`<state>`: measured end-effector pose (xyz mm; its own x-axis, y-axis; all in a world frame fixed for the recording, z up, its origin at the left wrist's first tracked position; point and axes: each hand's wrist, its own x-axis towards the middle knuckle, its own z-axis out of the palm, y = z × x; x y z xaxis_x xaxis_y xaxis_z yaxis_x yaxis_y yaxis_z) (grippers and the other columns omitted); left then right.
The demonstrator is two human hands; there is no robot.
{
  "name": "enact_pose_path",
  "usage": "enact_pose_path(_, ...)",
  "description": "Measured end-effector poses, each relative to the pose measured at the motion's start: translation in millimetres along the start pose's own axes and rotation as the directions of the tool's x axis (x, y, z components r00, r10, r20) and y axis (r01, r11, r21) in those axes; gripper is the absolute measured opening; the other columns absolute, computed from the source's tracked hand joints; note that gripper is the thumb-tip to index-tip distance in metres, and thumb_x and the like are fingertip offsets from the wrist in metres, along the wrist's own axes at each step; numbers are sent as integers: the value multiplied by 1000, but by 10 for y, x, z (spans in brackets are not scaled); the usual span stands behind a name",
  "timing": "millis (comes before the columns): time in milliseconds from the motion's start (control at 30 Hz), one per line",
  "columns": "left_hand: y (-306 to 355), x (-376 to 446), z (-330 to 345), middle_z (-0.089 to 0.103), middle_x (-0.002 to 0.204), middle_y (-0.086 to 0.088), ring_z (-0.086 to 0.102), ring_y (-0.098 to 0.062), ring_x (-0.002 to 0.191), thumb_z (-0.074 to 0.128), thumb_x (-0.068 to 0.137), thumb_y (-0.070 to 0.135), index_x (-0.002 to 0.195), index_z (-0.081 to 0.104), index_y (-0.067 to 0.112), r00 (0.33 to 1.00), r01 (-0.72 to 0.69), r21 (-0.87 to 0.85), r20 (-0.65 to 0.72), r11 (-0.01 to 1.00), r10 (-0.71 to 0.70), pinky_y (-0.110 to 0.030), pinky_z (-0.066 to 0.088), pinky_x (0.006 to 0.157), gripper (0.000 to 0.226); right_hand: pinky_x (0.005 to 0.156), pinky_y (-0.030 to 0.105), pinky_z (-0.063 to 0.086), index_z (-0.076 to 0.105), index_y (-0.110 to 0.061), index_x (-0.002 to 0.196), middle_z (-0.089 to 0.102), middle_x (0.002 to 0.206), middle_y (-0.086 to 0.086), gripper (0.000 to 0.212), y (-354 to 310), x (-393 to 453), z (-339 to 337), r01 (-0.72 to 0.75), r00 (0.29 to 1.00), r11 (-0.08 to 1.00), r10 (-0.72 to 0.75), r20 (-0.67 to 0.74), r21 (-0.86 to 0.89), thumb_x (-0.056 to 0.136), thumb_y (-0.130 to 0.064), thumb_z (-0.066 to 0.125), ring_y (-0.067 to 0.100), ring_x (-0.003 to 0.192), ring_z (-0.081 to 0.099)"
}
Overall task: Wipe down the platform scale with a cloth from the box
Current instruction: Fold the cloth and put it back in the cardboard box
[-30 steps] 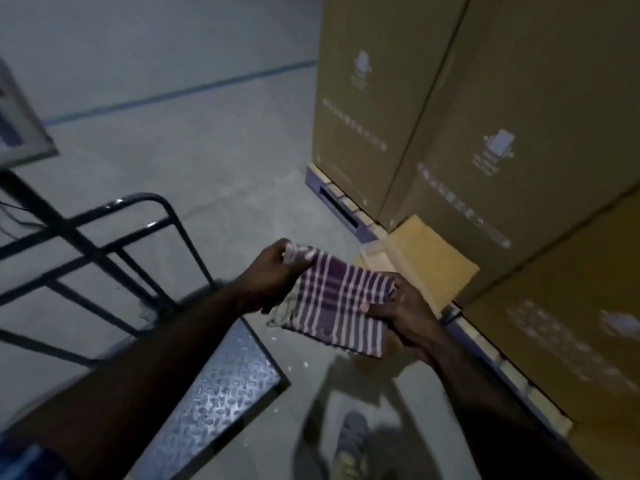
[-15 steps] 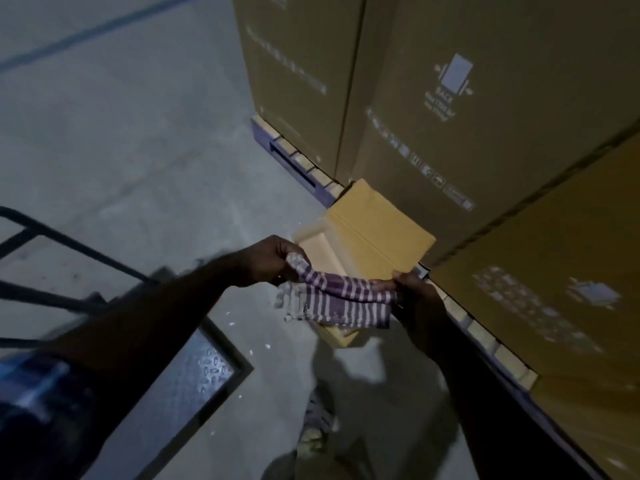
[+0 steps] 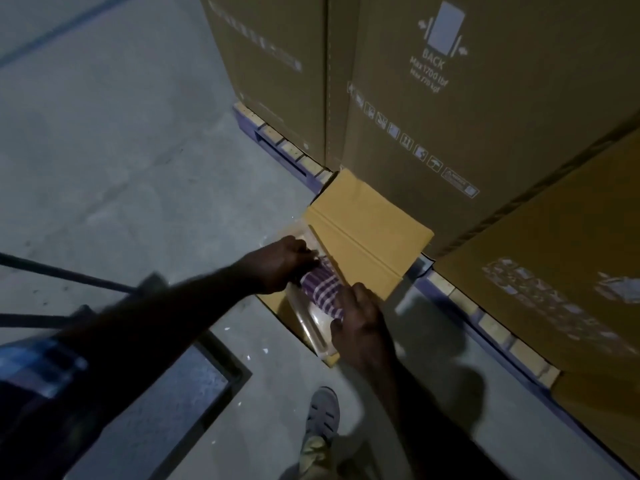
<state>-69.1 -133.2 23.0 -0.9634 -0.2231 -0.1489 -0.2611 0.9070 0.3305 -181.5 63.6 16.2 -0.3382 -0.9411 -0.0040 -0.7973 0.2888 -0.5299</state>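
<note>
A purple and white striped cloth (image 3: 322, 289), folded into a narrow bundle, is held over the small open cardboard box (image 3: 363, 237) on the floor. My left hand (image 3: 284, 263) grips the cloth's far end and my right hand (image 3: 358, 318) grips its near end, right at the box opening. Clear plastic lining shows along the box's near rim. The platform scale's checker-plate deck (image 3: 162, 407) lies at the lower left, partly hidden by my left arm.
Tall cardboard cartons (image 3: 450, 98) stand on blue pallets (image 3: 287, 147) along the right and back. Dark metal rails (image 3: 69, 275) of the scale frame cross the left side. My shoe (image 3: 322, 414) stands on the concrete floor below the box.
The cloth went from spread flat between my hands to folded into a tight bundle, and both hands moved down to the small box. The view swung right, away from the scale.
</note>
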Motion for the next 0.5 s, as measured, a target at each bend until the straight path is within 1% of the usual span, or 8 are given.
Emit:
enact_pose_path(100, -134, 101, 165, 56, 123, -26, 52, -40, 113, 55, 94, 6, 123, 58, 0, 998, 27, 189, 42, 982, -35, -43, 41, 97, 30, 80, 36, 52, 59, -5, 110, 60, 109, 15, 35, -7, 33, 249, 37, 998, 997, -40, -39, -71, 81, -17, 43, 27, 98, 56)
enact_pose_path(133, -174, 129, 217, 56, 124, -27, 53, -41, 113, 53, 94, 7, 123, 58, -2, 1000, 20, 205, 16, 978, -24, -45, 41, 98, 31, 82, 37, 52, 59, -5, 112, 61, 110, 15, 34, -2, 57, 328, 49, 998, 995, -51, -21, -85, 84, -18, 44, 28, 100, 57)
enact_pose_path(200, -246, 136, 330, 62, 114, -25, 58, -39, 99, 54, 93, 16, 121, 61, 2, 999, -16, 222, -39, 975, 26, -44, 50, 82, 33, 87, 38, 52, 58, -6, 115, 61, 113, 16, 31, 48, 105, 521, 99, 995, 985, -98, 14, -144, 88, -18, 49, 29, 103, 58)
enact_pose_path(233, -326, 128, 413, 64, 110, -22, 59, -36, 93, 57, 91, 20, 121, 62, 5, 996, -40, 228, -68, 973, 57, -40, 51, 74, 34, 87, 39, 52, 58, -7, 116, 60, 112, 16, 30, 84, 131, 620, 128, 992, 977, -125, 27, -172, 89, -17, 48, 29, 103, 58)
enact_pose_path(267, -396, 118, 483, 65, 110, -20, 58, -32, 92, 63, 88, 21, 123, 62, 7, 994, -53, 258, -83, 965, 77, -38, 51, 71, 38, 87, 41, 51, 57, -8, 115, 60, 111, 15, 30, 101, 166, 674, 145, 989, 972, -137, 55, -185, 90, -17, 45, 29, 102, 57)
enact_pose_path(367, -486, 87, 641, 64, 115, -19, 56, -31, 96, 73, 80, 18, 127, 61, 9, 994, -31, 267, -96, 963, 59, -38, 51, 73, 50, 87, 44, 49, 55, -10, 114, 58, 109, 14, 26, 164, 268, 827, 175, 983, 956, -159, 87, -234, 90, -16, 47, 30, 99, 56)
enact_pose_path(433, -535, 114, 706, 64, 115, -19, 60, -32, 95, 73, 80, 17, 125, 62, 9, 993, -31, 262, -98, 964, 59, -39, 52, 75, 48, 86, 43, 49, 54, -11, 113, 58, 108, 14, 25, 207, 318, 899, 169, 982, 949, -140, 125, -268, 88, -16, 54, 30, 98, 56)
enact_pose_path(500, -510, 149, 704, 63, 115, -19, 60, -32, 97, 69, 83, 18, 125, 61, 10, 999, -1, 228, -37, 974, 10, -41, 53, 76, 43, 87, 44, 49, 54, -11, 115, 59, 109, 14, 29, 264, 328, 962, 162, 975, 944, -109, 192, -286, 86, -16, 59, 30, 98, 56)
